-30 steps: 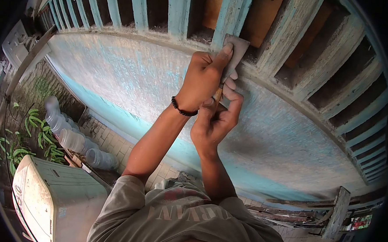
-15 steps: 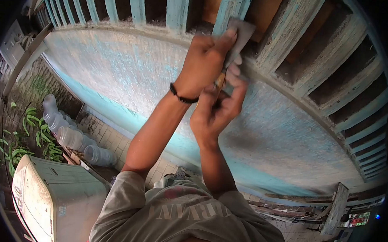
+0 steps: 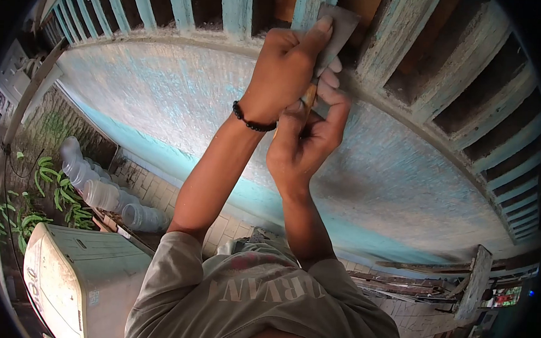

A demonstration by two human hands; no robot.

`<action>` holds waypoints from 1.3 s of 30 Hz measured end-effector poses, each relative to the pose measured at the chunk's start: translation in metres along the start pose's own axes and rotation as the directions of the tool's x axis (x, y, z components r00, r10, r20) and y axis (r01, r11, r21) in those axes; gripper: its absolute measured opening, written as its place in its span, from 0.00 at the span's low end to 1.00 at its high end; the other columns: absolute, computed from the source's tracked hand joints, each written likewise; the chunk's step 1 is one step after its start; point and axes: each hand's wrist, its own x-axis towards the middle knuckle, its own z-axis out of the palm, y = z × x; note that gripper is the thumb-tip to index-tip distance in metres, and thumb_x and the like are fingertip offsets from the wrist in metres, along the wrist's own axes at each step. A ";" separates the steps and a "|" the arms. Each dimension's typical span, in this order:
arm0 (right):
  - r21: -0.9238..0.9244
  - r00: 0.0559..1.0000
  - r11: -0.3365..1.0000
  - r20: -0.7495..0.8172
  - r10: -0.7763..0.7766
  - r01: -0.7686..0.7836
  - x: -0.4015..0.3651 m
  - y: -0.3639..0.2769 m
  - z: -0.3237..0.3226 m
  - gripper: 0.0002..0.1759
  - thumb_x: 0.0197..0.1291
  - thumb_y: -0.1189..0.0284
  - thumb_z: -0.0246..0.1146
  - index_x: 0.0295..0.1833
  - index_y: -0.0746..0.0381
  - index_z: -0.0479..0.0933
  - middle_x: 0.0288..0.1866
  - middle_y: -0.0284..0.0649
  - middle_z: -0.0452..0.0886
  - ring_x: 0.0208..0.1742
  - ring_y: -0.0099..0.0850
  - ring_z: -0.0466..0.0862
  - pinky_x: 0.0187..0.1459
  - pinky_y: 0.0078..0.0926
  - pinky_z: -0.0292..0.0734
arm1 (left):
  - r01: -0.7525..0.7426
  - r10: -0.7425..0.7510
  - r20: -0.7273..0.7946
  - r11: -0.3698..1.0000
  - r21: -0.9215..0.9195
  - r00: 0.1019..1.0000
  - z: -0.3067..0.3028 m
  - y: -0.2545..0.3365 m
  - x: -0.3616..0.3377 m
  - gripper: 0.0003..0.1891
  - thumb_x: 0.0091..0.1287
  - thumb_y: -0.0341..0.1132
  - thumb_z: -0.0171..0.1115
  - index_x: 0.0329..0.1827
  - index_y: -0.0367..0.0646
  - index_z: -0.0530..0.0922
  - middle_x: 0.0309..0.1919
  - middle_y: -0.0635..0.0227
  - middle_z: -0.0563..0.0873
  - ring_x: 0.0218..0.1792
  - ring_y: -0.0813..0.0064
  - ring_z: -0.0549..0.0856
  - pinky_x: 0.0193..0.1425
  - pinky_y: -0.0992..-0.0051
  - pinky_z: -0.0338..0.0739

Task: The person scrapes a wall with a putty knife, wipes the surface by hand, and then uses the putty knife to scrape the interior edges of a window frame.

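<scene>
A scraper [image 3: 340, 33] with a wide grey metal blade and a yellowish wooden handle lies against a worn blue slat [image 3: 309, 12] at the top centre. My left hand [image 3: 282, 78], with a black bead bracelet on its wrist, presses its thumb on the blade; its other fingers are mostly hidden. Lower and to the right, my right hand [image 3: 309, 134] is closed round the handle, its fingertips near the blade's lower end. Below the slats spreads a wall [image 3: 195, 91] with patchy, worn blue paint.
Clear plastic containers [image 3: 101, 192] stand in a row at the left beside green plants [image 3: 55, 185]. A whitish appliance [image 3: 94, 270] is at the lower left. Wooden planks [image 3: 411, 280] lie at the lower right, near an upright post [image 3: 474, 284].
Both hands and the scraper have shifted slightly upward in the view. The blade shows more of its face above my left thumb.
</scene>
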 end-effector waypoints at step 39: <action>-0.037 0.995 0.997 0.070 0.075 -0.072 -0.042 -0.001 -0.014 0.24 0.74 0.77 0.61 0.68 0.76 0.63 0.70 0.54 0.75 0.39 0.19 0.83 0.36 0.18 0.78 | 0.175 -0.175 -0.092 0.985 -0.011 0.980 -0.010 -0.026 -0.036 0.28 0.84 0.46 0.61 0.28 0.33 0.87 0.22 0.63 0.87 0.19 0.75 0.86 0.23 0.75 0.79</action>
